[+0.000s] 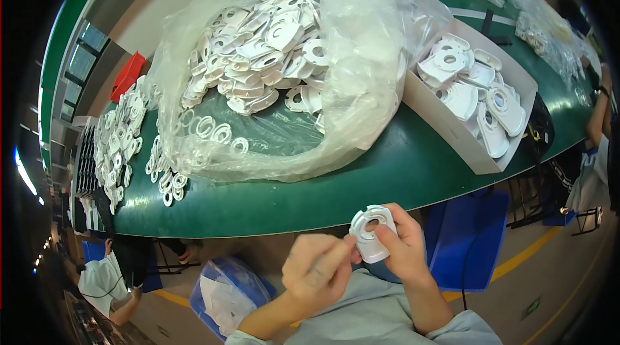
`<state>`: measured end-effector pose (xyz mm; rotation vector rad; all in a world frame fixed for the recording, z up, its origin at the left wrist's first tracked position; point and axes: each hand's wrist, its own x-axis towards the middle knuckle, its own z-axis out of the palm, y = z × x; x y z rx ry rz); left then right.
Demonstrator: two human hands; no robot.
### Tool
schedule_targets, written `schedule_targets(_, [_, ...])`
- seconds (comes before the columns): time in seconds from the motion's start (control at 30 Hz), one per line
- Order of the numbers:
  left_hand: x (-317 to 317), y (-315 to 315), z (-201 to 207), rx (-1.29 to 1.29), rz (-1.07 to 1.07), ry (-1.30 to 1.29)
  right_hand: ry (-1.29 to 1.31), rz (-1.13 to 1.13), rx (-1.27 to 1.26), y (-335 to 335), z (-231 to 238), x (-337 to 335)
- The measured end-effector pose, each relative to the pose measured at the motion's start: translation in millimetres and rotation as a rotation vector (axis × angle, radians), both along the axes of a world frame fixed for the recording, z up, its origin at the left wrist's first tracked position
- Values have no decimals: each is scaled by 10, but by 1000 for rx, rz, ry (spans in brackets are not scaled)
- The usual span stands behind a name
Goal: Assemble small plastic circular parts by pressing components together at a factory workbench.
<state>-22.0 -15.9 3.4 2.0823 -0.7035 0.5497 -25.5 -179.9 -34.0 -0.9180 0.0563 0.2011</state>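
Note:
Just beyond the table's near edge, my right hand grips a white plastic housing plate, its thumb across the face. The plate is rounded at the top, with a raised ring around a large hole. My left hand is closed beside it, fingers curled in, fingertips at or very near the plate's left edge. Whatever those fingertips pinch, if anything, is hidden. Beyond my hands, similar white plates lie heaped in a large clear plastic bag on the green table. Several white rings lie at the bag's near left.
A cardboard box of white plates stands at the table's right. More white parts and a red bin are at the left. Below the table are a lined blue bin and a blue crate. Other people sit on both sides.

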Motion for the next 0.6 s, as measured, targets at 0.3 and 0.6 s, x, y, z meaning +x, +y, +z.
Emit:
schedule_targets(0.3, [111, -82, 33, -413, 2, 673, -81, -62, -63, 79, 15, -62])
schedule_targets(0.6, [35, -129, -59, -547, 55, 695, -130, -75, -161, 105, -27, -73])
